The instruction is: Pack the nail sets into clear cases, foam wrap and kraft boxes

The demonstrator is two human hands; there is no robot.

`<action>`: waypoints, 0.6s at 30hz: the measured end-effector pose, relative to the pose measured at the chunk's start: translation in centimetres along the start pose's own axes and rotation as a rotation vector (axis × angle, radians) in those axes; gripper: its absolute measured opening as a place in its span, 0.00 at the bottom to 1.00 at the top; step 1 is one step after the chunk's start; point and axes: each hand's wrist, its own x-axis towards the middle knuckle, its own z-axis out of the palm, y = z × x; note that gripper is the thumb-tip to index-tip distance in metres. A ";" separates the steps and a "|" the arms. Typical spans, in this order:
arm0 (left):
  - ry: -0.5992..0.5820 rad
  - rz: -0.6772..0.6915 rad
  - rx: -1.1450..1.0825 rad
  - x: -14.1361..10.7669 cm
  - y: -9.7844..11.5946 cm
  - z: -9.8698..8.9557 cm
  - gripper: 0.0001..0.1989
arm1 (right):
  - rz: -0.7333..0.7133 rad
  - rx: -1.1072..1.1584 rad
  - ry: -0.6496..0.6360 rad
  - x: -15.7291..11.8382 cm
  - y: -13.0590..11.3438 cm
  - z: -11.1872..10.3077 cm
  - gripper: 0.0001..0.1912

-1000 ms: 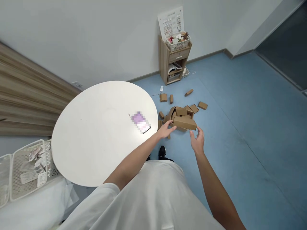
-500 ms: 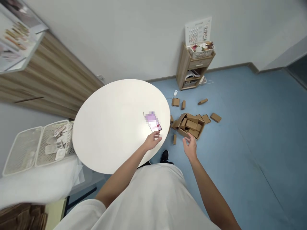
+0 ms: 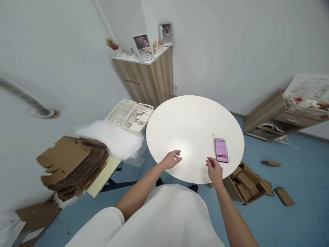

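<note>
My left hand (image 3: pixel 171 160) hovers at the near edge of a round white table (image 3: pixel 190 116), its fingers apart and nothing in them. Over the same edge, farther right, is my right hand (image 3: pixel 214 169), palm inward with loosely curled fingers and no object showing. Just beyond it a phone (image 3: pixel 221 151) with a purple, partly pixelated screen lies on the table; the hand looks close to it but does not hold it. To the right, on the floor, stands an open carton (image 3: pixel 244 185) full of small brown boxes.
Left of the table, flat cardboard blanks (image 3: pixel 69 164) are stacked beside white plastic sheets (image 3: pixel 115 137) and white baskets (image 3: pixel 138 118) of small packets. A wooden cabinet (image 3: pixel 154 79) stands behind; a shelf unit (image 3: pixel 280 109) is at right. Loose small boxes (image 3: pixel 284 196) lie on the blue floor.
My view has swung left, bringing the cardboard stack and cabinet into sight. My right hand, over the carton before, is now by the table's edge near the phone.
</note>
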 end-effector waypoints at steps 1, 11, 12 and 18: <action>0.030 -0.015 -0.010 -0.8 -1.1 -1.6 0.23 | -0.010 -0.009 -0.054 -0.2 -1.0 1.9 0.21; 0.213 -0.247 -0.143 -8.9 -11.1 -12.3 0.25 | -0.134 -0.160 -0.514 -3.2 -7.9 17.8 0.20; 0.224 -0.275 -0.155 -9.3 -11.9 -13.0 0.25 | -0.142 -0.173 -0.553 -3.3 -8.3 18.7 0.19; 0.279 -0.387 -0.157 -9.6 -14.4 -15.2 0.27 | -0.129 -0.179 -0.635 -2.2 -10.0 21.3 0.19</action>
